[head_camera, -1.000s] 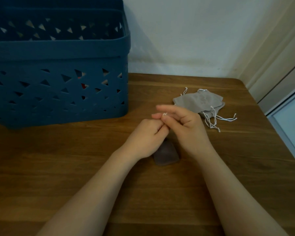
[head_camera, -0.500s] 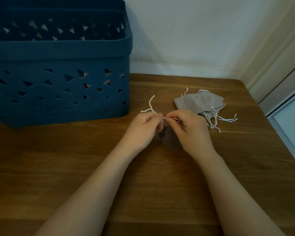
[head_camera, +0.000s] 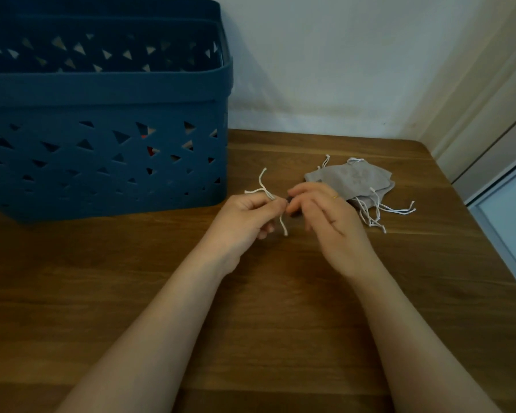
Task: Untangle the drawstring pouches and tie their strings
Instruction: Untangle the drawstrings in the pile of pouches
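Two hands meet at frame centre: the left hand (head_camera: 248, 214) pinches white drawstrings (head_camera: 267, 194), and the right hand (head_camera: 325, 216) curls round a mostly hidden dark pouch (head_camera: 292, 215). Right of centre on the table (head_camera: 131, 278) lies one pile of grey pouches (head_camera: 350, 180), count unclear, white strings trailing; one blue basket (head_camera: 102, 114) stands upper left.

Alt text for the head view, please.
Both hands meet above a wooden table; the left hand pinches white drawstrings, the right hand beside it. Grey pouches lie right, a blue basket left.
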Available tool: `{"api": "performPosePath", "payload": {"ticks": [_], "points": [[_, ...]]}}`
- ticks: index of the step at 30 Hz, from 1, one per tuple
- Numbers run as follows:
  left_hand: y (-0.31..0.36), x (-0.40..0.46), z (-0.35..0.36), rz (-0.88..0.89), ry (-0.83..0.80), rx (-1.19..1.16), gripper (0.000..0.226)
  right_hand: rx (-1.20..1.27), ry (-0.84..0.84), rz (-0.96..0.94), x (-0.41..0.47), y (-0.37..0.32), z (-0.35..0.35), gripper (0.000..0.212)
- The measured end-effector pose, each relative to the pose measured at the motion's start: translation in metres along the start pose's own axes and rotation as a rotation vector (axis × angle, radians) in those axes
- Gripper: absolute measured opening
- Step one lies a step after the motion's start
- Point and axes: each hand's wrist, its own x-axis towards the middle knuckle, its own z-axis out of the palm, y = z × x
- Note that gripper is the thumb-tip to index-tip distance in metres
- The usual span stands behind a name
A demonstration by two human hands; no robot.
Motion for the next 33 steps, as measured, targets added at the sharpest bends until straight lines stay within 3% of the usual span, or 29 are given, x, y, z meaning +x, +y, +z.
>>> {"api": "performPosePath", "payload": {"ticks": [2, 4, 10, 17, 20, 25, 30, 33], "points": [[0.001, -0.001, -0.001, 0.0, -0.017, 0.009, 0.017, 0.133, -0.068, 0.123, 0.0, -0.001, -0.002, 0.03], [0.002, -0.002, -0.001, 0.005, -0.045, 0.035, 0.016, 0.047, -0.135, 0.099, 0.0, 0.0, -0.003, 0.039], [0.002, -0.002, -0.004, 0.034, -0.042, 0.092, 0.011, -0.136, -0.097, 0.069, 0.002, 0.005, -0.003, 0.019], [0.0, 0.0, -0.002, 0.048, 0.013, 0.137, 0.009, 0.175, -0.083, 0.34, 0.0, -0.003, -0.005, 0.011], [-0.004, 0.002, -0.001, 0.155, 0.042, 0.25, 0.01, 0.271, -0.056, 0.371, -0.002, -0.007, -0.001, 0.014], [-0.011, 0.007, 0.001, 0.484, 0.195, 0.61, 0.012, 0.314, -0.079, 0.369, -0.002, -0.01, 0.002, 0.012], [-0.012, 0.004, 0.006, 0.568, 0.222, 0.469, 0.011, 0.43, -0.017, 0.505, 0.0, -0.007, 0.004, 0.013], [-0.012, 0.005, 0.006, 0.594, 0.219, 0.46, 0.01, 0.429, -0.086, 0.498, -0.001, -0.007, 0.003, 0.026]]}}
